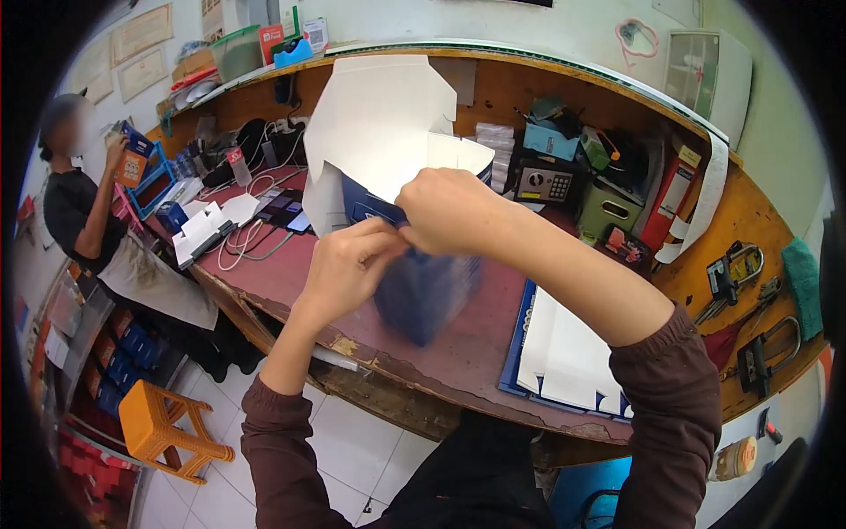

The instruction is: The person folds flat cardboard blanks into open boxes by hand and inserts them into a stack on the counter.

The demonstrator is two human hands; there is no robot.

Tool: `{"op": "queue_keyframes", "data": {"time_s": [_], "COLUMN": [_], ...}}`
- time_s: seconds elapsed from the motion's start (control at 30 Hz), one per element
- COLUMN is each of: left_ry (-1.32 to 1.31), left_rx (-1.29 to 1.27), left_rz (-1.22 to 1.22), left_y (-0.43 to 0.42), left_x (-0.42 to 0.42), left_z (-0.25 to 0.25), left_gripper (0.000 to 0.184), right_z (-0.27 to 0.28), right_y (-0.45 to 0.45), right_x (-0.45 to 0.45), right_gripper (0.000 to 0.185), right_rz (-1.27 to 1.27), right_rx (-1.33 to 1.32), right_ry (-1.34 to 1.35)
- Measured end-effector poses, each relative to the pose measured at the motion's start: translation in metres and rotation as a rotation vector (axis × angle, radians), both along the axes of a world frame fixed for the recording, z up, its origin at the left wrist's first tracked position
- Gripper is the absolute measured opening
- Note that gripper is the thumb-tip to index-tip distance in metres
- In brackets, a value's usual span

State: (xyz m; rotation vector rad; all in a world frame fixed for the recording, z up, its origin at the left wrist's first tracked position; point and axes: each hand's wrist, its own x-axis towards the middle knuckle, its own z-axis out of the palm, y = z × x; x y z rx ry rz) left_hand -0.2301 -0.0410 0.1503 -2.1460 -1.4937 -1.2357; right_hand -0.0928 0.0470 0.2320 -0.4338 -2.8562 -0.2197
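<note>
A cardboard box (379, 115), white inside and dark blue outside, stands partly folded over the table in front of me, its large flaps spread upward. My right hand (454, 212) is closed at the near upper edge of this box. Just below and to the left, my left hand (352, 269) pinches at the same edge, with the fingertips of both hands almost meeting. The box's lower blue part is smeared by motion. Flat unfolded boxes (564, 344), white with blue edges, lie in a stack to the right, below my right forearm.
Phones (286, 210) and white cables lie on the red tabletop (352, 309) to the left. A small safe (542, 183) and a green tin (608, 212) stand at the back right. Padlocks (758, 366) lie far right. An orange stool (167, 428) and another person (97, 220) holding a box are at left.
</note>
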Motion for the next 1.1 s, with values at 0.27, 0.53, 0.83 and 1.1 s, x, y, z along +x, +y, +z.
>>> {"op": "queue_keyframes", "data": {"time_s": [0.27,0.53,0.83,1.1], "left_ry": [-0.045,0.245,0.057,0.099], "left_rx": [0.090,0.112,0.321,0.432], "left_rz": [0.082,0.613,0.540,0.278], "left_y": [0.004,0.012,0.019,0.042], "left_x": [0.026,0.003,0.014,0.037], "left_z": [-0.010,-0.031,-0.042,-0.046], "left_gripper": [0.013,0.022,0.020,0.055], "right_z": [0.013,0.001,0.019,-0.021], "right_y": [0.013,-0.005,0.071,0.170], "right_x": [-0.024,-0.040,-0.030,-0.009], "right_gripper": [0.029,0.015,0.040,0.065], "right_rz": [0.014,-0.100,-0.064,-0.392], "right_rx": [-0.161,0.018,-1.004,-0.306], "right_ry": [-0.269,-0.098,-0.268,0.008]}}
